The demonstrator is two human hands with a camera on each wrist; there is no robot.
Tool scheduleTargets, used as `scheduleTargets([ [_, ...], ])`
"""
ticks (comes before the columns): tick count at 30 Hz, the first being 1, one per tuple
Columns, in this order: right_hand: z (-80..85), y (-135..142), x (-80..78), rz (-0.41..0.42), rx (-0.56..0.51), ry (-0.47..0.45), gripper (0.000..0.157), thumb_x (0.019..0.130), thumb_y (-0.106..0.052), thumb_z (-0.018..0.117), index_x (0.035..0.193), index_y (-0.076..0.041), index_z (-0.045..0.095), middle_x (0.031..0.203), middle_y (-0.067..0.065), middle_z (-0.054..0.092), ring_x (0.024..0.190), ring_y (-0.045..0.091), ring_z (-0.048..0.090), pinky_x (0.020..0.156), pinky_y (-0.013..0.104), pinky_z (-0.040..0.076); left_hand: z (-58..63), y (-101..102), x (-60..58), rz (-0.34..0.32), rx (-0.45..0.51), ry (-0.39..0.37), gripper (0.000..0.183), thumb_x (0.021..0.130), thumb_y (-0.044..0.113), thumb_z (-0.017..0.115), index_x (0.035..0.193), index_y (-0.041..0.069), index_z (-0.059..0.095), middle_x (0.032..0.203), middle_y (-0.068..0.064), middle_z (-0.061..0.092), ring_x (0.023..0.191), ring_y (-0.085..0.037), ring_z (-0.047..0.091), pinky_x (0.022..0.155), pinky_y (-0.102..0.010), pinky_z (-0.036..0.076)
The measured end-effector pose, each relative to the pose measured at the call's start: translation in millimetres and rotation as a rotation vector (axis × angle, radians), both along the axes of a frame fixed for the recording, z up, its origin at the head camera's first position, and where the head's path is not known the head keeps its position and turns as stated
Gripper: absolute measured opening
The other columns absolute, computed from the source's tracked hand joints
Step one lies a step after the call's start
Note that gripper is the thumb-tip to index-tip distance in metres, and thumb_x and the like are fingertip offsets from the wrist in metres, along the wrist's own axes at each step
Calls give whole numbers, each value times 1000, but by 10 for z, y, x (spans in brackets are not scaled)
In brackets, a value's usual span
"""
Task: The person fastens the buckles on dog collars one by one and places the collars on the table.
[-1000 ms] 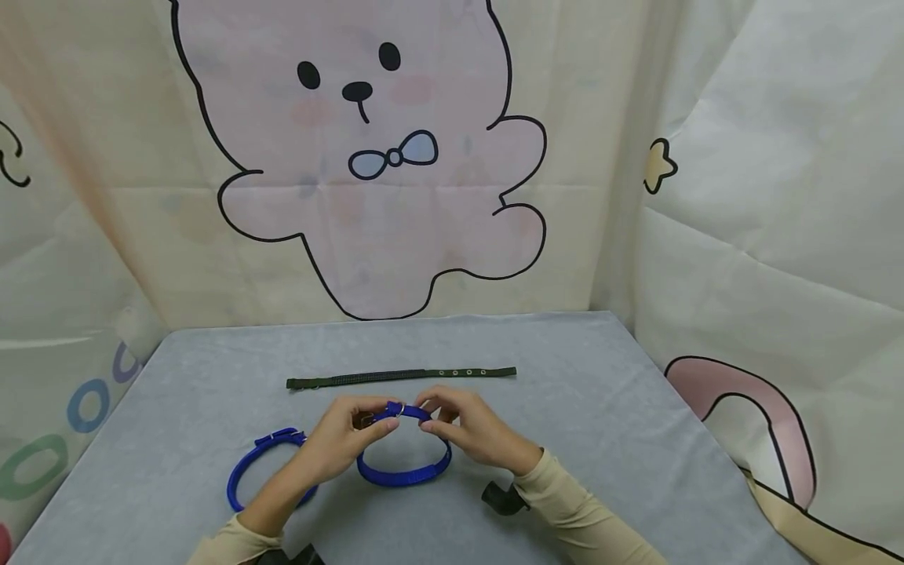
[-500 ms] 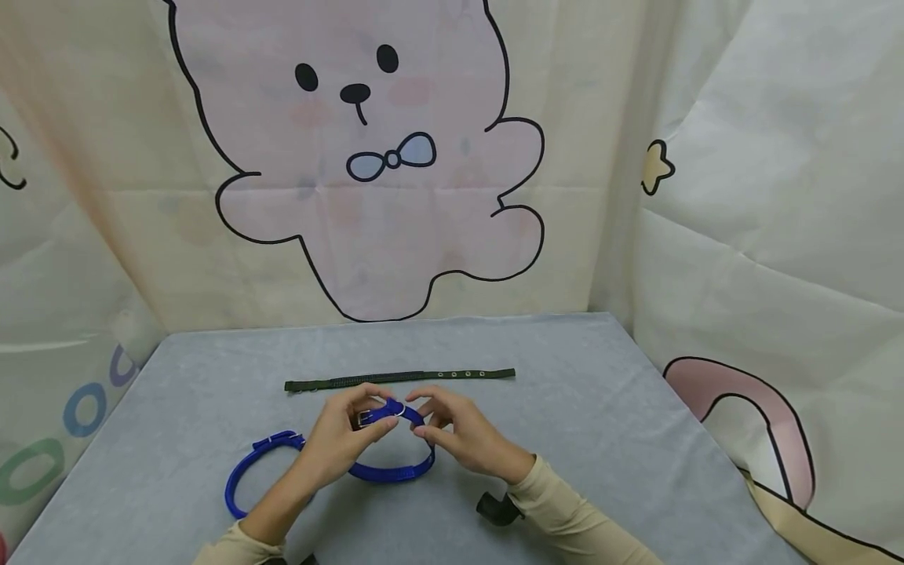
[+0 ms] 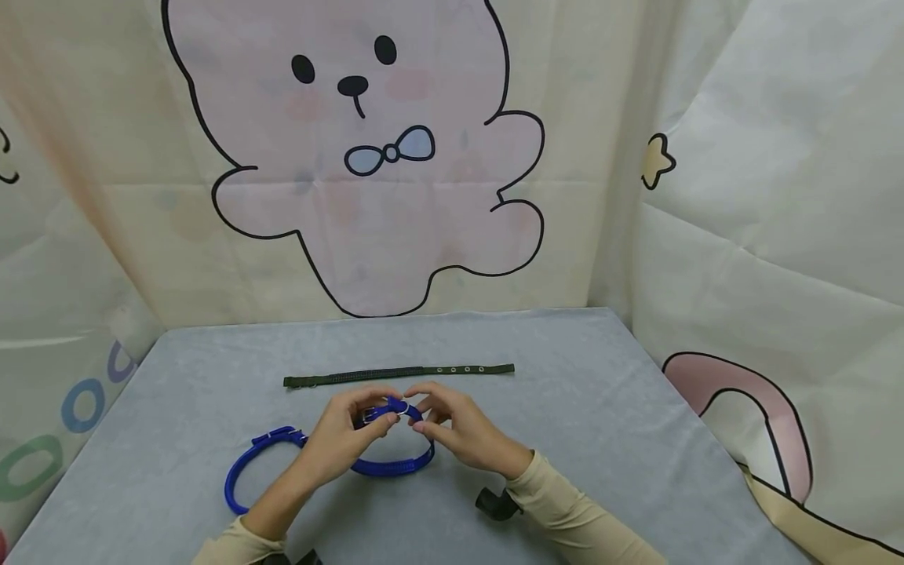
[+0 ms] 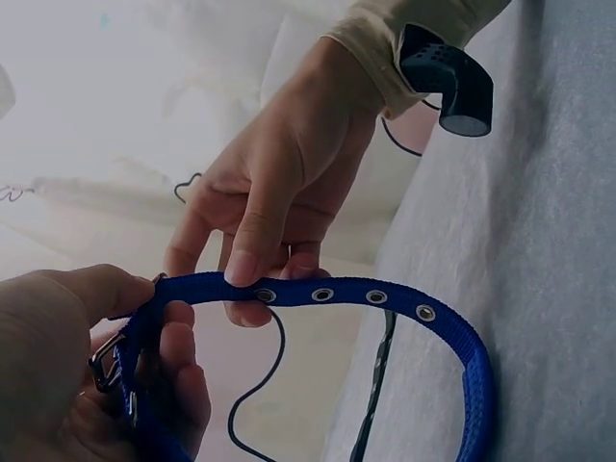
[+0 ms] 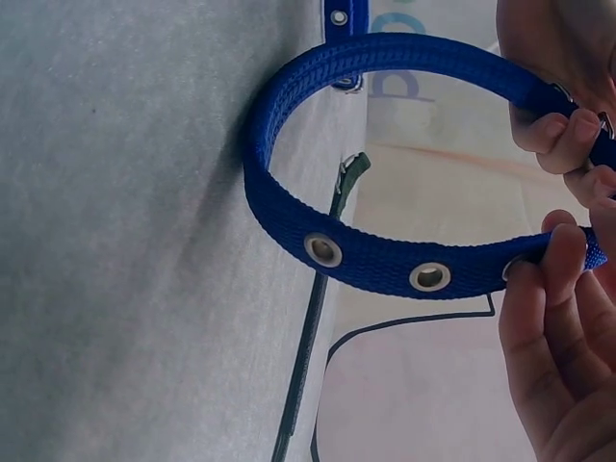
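A blue webbing collar (image 3: 395,468) with metal eyelets forms a loop between my hands. My left hand (image 3: 332,441) pinches it at the buckle end; the metal buckle (image 4: 104,364) shows beside the fingers in the left wrist view. Across from it, my right hand (image 3: 472,436) pinches the eyelet strap between thumb and fingers. The loop's padded lower side (image 5: 318,72) hangs low by the table, with contact unclear. Fingers partly hide where strap and buckle meet.
A second blue collar (image 3: 236,479), looped and buckled, lies at the left, partly behind my left forearm. A dark green collar (image 3: 381,375) lies stretched flat farther back on the grey cloth-covered table (image 3: 565,392). Printed curtains (image 3: 565,259) stand behind and at the sides.
Both hands and the collar have shifted slightly left since one second ago, and the loop looks a little narrower. Between half a second ago and now the grips look almost the same.
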State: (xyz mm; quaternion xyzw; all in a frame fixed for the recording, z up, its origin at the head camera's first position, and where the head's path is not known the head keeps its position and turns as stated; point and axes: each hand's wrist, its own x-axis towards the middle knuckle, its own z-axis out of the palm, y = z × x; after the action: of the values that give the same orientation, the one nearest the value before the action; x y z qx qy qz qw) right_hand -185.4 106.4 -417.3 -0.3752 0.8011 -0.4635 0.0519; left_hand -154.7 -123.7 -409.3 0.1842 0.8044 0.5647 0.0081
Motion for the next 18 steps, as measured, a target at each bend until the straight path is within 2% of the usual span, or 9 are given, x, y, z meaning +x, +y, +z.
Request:
scheduleTargets([
  [4,13,1,8,4,4,-5,43,99,-15,65,140,-13,53,106,13,73,78,27,70,68,25,55,-16,14,1,19,-11,15,24,95,24,72,117,15,72,92,-7,73,63,-8,50,55,-23,40],
  [6,28,-1,12,10,3,-10,44,99,-17,66,141,-14,53,109,13,73,79,22,71,70,26,56,-15,22,1,31,-18,22,22,94,23,74,115,16,73,94,-6,74,64,-8,50,55,-23,40],
  [10,44,-11,33,24,-5,-23,43,100,-22,66,141,-18,53,113,12,72,81,10,71,75,27,58,-26,41,11,33,-2,22,25,92,20,76,114,9,73,91,-6,74,64,-7,53,56,-23,44],
  [13,46,-28,50,26,-20,-31,39,101,-24,64,139,-20,55,110,11,72,77,13,71,71,26,58,-47,64,17,17,20,29,28,90,19,78,112,3,71,86,-8,74,65,-6,57,57,-23,48],
  [18,50,-51,70,13,-42,-45,33,101,-26,64,133,-18,59,102,10,71,66,12,67,58,26,54,-74,102,31,16,13,51,23,89,21,79,106,8,73,84,-5,73,63,-4,55,57,-23,48],
])
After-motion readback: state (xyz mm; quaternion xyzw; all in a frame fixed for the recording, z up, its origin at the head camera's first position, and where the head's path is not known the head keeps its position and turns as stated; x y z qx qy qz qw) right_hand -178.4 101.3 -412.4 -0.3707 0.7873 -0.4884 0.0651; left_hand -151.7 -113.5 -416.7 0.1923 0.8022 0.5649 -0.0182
